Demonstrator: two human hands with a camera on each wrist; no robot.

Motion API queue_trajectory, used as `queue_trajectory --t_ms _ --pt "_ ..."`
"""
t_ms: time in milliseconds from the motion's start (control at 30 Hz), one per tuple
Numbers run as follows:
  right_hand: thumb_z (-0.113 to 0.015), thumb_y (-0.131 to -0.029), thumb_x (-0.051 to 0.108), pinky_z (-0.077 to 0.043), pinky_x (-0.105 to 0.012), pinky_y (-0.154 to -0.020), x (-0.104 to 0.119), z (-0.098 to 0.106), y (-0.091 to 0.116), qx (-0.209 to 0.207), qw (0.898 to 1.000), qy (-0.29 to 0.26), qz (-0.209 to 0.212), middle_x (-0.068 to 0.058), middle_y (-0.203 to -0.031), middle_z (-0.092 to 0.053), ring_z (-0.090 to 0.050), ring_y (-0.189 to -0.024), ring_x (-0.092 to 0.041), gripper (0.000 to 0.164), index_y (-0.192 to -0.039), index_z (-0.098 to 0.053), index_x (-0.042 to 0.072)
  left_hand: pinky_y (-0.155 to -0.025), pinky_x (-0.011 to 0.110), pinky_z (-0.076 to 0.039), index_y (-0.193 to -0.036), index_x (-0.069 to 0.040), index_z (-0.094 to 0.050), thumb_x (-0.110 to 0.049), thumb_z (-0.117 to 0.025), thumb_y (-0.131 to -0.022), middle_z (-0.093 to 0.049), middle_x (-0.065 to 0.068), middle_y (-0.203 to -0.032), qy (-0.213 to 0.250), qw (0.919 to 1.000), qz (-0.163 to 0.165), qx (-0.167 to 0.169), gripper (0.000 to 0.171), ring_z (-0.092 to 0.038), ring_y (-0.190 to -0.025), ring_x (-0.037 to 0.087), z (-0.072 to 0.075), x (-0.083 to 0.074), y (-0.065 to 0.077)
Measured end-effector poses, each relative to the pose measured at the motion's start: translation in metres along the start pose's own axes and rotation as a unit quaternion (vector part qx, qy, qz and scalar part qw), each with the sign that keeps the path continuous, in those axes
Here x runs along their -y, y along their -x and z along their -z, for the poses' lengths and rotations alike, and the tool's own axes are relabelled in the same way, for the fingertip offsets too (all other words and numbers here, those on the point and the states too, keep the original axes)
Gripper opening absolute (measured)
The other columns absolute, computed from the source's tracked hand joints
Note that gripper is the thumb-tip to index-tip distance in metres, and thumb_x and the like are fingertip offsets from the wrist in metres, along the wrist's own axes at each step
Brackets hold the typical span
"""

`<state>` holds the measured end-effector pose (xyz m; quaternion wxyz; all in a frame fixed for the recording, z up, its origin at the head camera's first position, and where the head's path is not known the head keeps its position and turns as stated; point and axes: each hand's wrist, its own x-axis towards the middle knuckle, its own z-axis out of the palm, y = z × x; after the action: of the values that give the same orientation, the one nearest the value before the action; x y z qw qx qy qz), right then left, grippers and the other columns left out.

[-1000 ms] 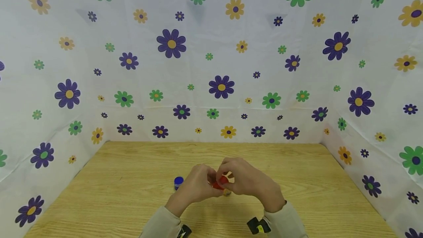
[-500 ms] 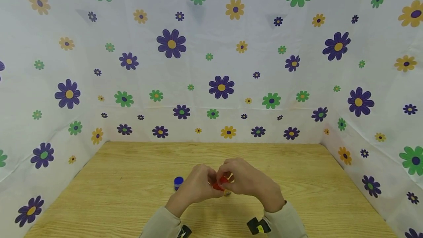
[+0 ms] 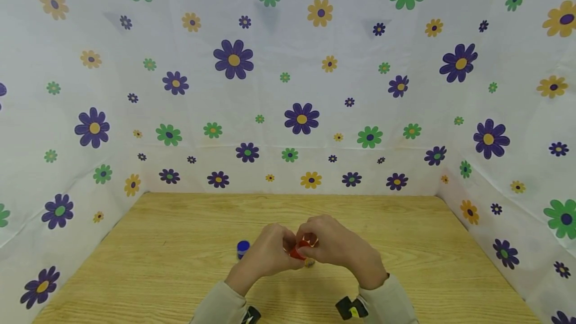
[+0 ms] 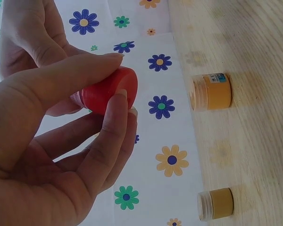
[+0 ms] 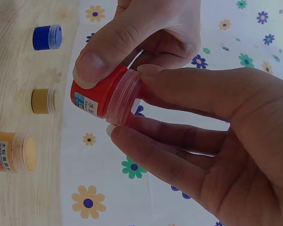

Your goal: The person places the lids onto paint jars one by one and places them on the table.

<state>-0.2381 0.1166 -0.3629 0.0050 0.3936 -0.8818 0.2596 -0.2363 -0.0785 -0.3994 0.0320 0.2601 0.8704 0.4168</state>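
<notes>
Above the table, both hands meet at a small red paint jar (image 5: 95, 96) with a printed label and a clear ribbed lid (image 5: 122, 98). My left hand (image 3: 266, 251) grips the red body between thumb and fingers; the left wrist view shows the jar's base (image 4: 126, 87) outward, tilted sideways. At the other end, my right hand (image 3: 335, 246) pinches the lid by its ribbed rim with thumb and fingertips. The lid sits on the jar. In the head view the fingers hide much of the jar.
On the wooden table (image 3: 189, 234) stand a blue paint jar (image 3: 243, 248), an ochre jar (image 5: 39, 101) and a larger orange jar (image 5: 4, 151), all with lids. White flower-printed cloth (image 3: 270, 94) walls the back and both sides.
Both hands hold nearly the same place. The right fingers and thumb shift slightly at the lid, and the red patch visible between the hands changes shape a little.
</notes>
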Motion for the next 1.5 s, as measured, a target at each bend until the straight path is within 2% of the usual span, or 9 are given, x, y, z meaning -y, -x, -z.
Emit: queue_trajectory --t_ms 167,333,633,833,1100,1400,1500 --pt "-0.078 -0.091 0.009 -0.059 -0.025 -0.076 -0.0004 -0.0002 -0.0001 0.001 1.000 0.000 0.001 -0.004 -0.095 -0.074 -0.066 -0.086 -0.016 0.011 -0.101 -0.078 0.007 -0.062 0.022 -0.054 -0.087 -0.007 -0.079 -0.009 -0.089 -0.076 -0.077 0.003 -0.080 0.000 1.0000 -0.001 0.000 0.015 -0.066 -0.069 0.011 0.0005 0.0002 0.0004" --pt "-0.080 -0.089 0.008 -0.062 -0.029 -0.079 -0.0003 0.0006 0.0004 0.001 1.000 -0.006 0.006 -0.005 -0.102 -0.073 -0.066 -0.093 -0.018 0.017 -0.106 -0.078 0.006 -0.064 0.021 -0.056 -0.090 -0.006 -0.079 -0.008 -0.088 -0.076 -0.078 0.004 -0.082 -0.004 1.0000 -0.001 -0.001 0.016 -0.068 -0.072 0.011 0.0015 0.0005 0.0003" --pt "-0.081 -0.086 0.001 -0.062 -0.033 -0.084 -0.0011 0.0011 0.0005 0.012 0.999 -0.021 0.027 -0.002 -0.098 -0.070 -0.066 -0.093 -0.014 0.014 -0.096 -0.077 0.010 -0.066 0.023 -0.056 -0.091 -0.007 -0.080 -0.011 -0.089 -0.077 -0.078 0.002 -0.084 -0.004 1.0000 0.005 0.003 0.017 -0.069 -0.074 0.012 0.0021 0.0011 -0.0004" --pt "-0.080 -0.086 -0.001 -0.062 -0.027 -0.083 -0.0009 0.0005 0.0001 0.018 0.999 -0.036 0.025 -0.003 -0.097 -0.069 -0.067 -0.093 -0.015 0.012 -0.094 -0.077 0.009 -0.065 0.022 -0.056 -0.091 -0.007 -0.080 -0.011 -0.089 -0.076 -0.078 0.003 -0.084 -0.006 1.0000 -0.001 0.002 0.017 -0.068 -0.074 0.011 0.0022 0.0013 -0.0008" --pt "-0.079 -0.089 0.005 -0.058 -0.022 -0.075 0.0006 -0.0012 -0.0011 0.010 1.000 -0.011 0.004 -0.002 -0.093 -0.074 -0.064 -0.085 -0.012 0.010 -0.098 -0.079 0.008 -0.063 0.022 -0.055 -0.089 -0.007 -0.079 -0.011 -0.090 -0.076 -0.077 0.002 -0.082 -0.007 1.0000 0.007 0.000 0.018 -0.066 -0.071 0.011 0.0011 0.0007 -0.0004" --pt "-0.076 -0.094 0.015 -0.045 -0.016 -0.058 0.0003 -0.0033 -0.0032 0.006 1.000 0.002 -0.012 0.001 -0.078 -0.070 -0.049 -0.063 -0.001 0.007 -0.094 -0.078 0.008 -0.063 0.022 -0.055 -0.088 -0.008 -0.080 -0.009 -0.090 -0.076 -0.078 0.002 -0.083 0.005 1.0000 0.000 0.005 0.016 -0.066 -0.070 0.011 -0.0008 0.0011 0.0001" --pt "-0.076 -0.094 0.016 -0.046 -0.017 -0.058 -0.0003 -0.0031 -0.0025 0.005 1.000 0.002 -0.014 0.001 -0.078 -0.070 -0.051 -0.063 -0.003 0.008 -0.095 -0.077 0.008 -0.064 0.023 -0.055 -0.089 -0.008 -0.080 -0.008 -0.089 -0.076 -0.078 0.002 -0.083 0.007 0.9999 0.000 0.007 0.016 -0.067 -0.071 0.011 -0.0006 0.0011 -0.0002"
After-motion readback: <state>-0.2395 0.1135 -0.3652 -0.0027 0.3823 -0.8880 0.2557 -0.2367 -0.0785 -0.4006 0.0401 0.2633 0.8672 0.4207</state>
